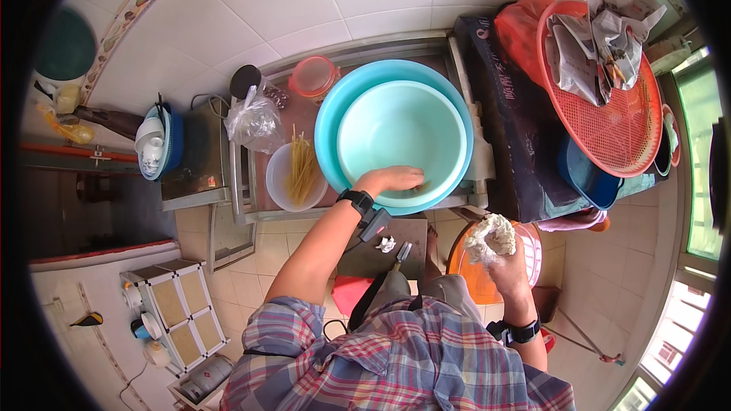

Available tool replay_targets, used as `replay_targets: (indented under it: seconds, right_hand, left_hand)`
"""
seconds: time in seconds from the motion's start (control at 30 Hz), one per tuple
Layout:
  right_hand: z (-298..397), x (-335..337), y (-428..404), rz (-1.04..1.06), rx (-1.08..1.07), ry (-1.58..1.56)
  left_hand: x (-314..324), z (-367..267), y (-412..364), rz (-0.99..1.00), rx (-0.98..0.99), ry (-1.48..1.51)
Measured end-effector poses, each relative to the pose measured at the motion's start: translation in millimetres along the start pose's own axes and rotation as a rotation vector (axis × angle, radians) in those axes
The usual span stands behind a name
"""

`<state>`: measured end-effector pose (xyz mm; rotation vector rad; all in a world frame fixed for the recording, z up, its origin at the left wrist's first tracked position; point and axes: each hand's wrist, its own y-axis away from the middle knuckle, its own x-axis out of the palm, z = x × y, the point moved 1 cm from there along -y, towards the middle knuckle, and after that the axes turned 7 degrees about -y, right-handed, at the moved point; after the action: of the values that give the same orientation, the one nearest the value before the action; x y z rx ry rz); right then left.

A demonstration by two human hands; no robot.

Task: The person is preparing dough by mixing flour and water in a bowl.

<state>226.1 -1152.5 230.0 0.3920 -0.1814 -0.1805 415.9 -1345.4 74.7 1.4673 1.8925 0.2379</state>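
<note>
My left hand (397, 178) reaches over the near rim of a pale mint plastic basin (402, 111), palm down inside it. A small brownish bit (422, 186) shows beside its fingers; whether they grip it is hidden. The mint basin sits within a larger turquoise basin (329, 142). To the right, in front of the table, my right hand (508, 274) holds up a crumpled off-white wad (498, 233) that looks like wet cloth. Both wrists wear black straps.
Left of the basins stand a white bowl with thin yellowish sticks (301, 174), a clear plastic bag (254, 123) and a red-lidded jar (313, 76). A red mesh basket (619, 128) holding newspaper is at right. Below are a round orange stool (465, 274) and a brush (402, 254).
</note>
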Motion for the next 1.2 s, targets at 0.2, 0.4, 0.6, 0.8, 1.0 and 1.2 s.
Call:
replay_targets:
  seconds: [0.2,0.4,0.6,0.8,1.0,1.2]
  right_hand:
    - [1,1,1,-0.022,-0.016,-0.014]
    - [1,-4,4,-0.038,0.009,-0.034]
    - [-3,-15,3,-0.02,-0.06,0.141]
    - [-1,-20,3,-0.034,-0.005,-0.011]
    - [-2,-23,-2,-0.016,0.013,0.025]
    - [-6,-21,-2,-0.028,-0.086,0.015]
  left_hand:
    - [1,-10,-8,-0.064,-0.172,-0.152]
    - [0,4,-7,-0.556,-0.355,-0.148]
    - [-16,-1,-14,-0.847,-0.177,-0.461]
    - [-22,10,-37,-0.658,-0.25,-0.542]
    - [-12,22,-50,-0.543,-0.352,-0.446]
    - [-13,14,-44,-0.541,-0.344,-0.32]
